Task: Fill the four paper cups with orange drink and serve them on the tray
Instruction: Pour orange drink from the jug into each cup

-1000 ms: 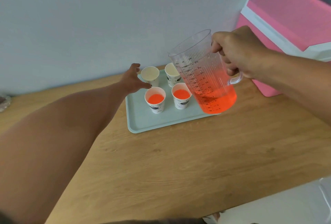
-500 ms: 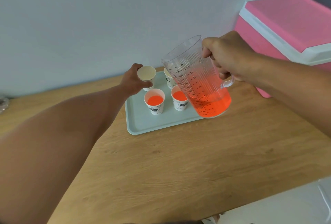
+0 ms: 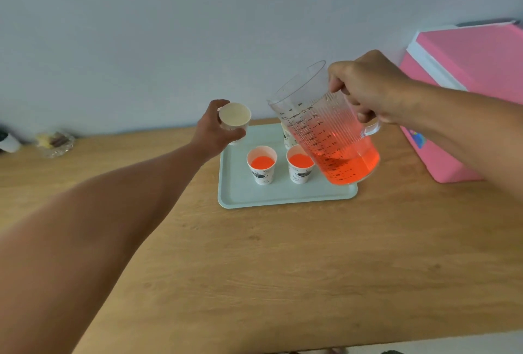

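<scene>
Now the left hand [image 3: 218, 130] grips an empty cup [image 3: 235, 119] lifted off the tray [image 3: 283, 198], the right hand [image 3: 368, 87] clasps the pitcher [image 3: 331, 138], so pouring the third needs a steady tilt.

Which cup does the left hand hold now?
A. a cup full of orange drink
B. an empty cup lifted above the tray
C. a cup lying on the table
B: the left hand holds the empty cup above the tray, showing no orange drink inside.
</scene>
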